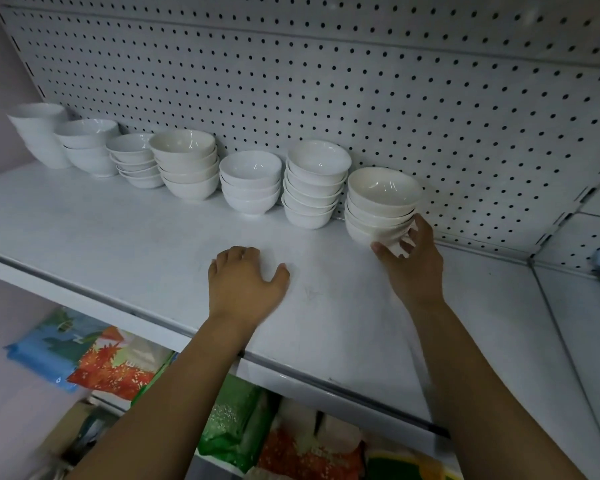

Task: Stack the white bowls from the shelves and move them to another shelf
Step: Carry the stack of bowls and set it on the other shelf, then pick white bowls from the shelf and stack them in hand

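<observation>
Gripping glossy stacked bowls (381,202), right hand (413,265)

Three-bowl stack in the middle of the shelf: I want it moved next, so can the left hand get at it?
Probably yes. The left hand rests on the bare shelf directly in front of the three-bowl stack, with nothing between them.

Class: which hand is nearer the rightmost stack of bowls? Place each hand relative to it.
Right. The right hand grips the rightmost stack at its base; the left hand rests on the shelf, apart, to the stack's front-left.
</observation>
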{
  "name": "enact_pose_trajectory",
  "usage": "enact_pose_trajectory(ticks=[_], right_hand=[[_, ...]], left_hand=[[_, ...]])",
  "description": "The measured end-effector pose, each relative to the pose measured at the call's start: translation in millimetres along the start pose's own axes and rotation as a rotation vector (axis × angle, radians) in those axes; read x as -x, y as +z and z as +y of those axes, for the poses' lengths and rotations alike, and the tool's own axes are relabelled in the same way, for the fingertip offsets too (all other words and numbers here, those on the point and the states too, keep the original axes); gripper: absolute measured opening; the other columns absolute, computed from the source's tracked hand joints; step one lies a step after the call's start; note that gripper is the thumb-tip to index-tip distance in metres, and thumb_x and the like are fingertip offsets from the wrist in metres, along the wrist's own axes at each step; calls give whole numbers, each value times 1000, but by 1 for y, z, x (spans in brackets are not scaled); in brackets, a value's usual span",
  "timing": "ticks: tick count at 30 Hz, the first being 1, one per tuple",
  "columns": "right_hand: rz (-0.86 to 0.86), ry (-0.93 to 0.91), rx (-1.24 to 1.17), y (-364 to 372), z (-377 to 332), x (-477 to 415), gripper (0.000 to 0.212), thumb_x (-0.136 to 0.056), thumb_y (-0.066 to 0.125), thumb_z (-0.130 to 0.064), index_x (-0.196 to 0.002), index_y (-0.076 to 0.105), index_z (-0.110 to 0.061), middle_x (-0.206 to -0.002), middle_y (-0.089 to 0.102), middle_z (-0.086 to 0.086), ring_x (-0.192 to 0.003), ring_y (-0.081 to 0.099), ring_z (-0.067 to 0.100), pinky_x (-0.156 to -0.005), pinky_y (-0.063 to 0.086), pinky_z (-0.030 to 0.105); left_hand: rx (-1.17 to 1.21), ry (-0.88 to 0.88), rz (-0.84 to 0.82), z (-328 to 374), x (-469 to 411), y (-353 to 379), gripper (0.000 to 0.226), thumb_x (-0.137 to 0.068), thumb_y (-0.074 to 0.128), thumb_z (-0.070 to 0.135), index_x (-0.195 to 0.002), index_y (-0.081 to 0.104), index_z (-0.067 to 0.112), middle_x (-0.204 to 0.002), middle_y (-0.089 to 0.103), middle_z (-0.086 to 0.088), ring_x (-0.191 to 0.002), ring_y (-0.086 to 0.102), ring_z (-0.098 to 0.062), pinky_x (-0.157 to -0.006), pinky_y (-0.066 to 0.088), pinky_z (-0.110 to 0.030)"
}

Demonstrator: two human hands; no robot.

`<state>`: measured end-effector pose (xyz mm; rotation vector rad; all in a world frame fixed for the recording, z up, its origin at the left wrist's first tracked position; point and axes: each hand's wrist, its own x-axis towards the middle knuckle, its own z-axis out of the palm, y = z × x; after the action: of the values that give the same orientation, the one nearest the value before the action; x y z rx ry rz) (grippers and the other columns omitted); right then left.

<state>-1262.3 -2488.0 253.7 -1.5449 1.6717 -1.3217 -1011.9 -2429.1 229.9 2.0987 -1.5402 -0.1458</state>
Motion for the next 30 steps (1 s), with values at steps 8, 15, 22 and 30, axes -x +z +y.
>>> enact_pose_trajectory(ticks=[8, 15, 22, 30], right_hand=[[-310, 21, 141, -12, -39, 63, 87, -83, 82, -42, -155, 36, -29, -157, 43, -3, -143, 43, 18, -119, 37, 39], [-546, -105, 105, 49, -114, 103, 90, -82, 83, -42, -156, 33, -38, -154, 39, -14, -128, 32, -4, -114, 32, 26], [-776, -328, 109, 167, -184, 174, 87, -80, 85, -39, -153, 40, -33, -154, 44, -13, -137, 37, -2, -110, 28, 16], [-1102, -527, 32, 307, -271, 312, 85, -78, 87, -38, -151, 44, -28, -144, 51, -9, -126, 44, -2, -103, 38, 19]], left_hand=[[189, 45, 40, -24, 11, -43, 63, -88, 67, 52, -138, 60, 15, -140, 61, -5, -132, 50, -29, -108, 42, -40], [178, 55, 66, -102, 36, -120, 63, -88, 74, 48, -141, 58, 18, -143, 57, -3, -135, 47, -23, -104, 35, -27], [82, -137, 184, -230, 100, -219, 64, -84, 72, 52, -138, 59, 20, -140, 58, -2, -132, 48, -23, -100, 34, -26], [-45, -457, 362, -365, 213, -323, 63, -90, 70, 53, -143, 54, 23, -146, 54, 2, -135, 47, -20, -104, 36, -32]])
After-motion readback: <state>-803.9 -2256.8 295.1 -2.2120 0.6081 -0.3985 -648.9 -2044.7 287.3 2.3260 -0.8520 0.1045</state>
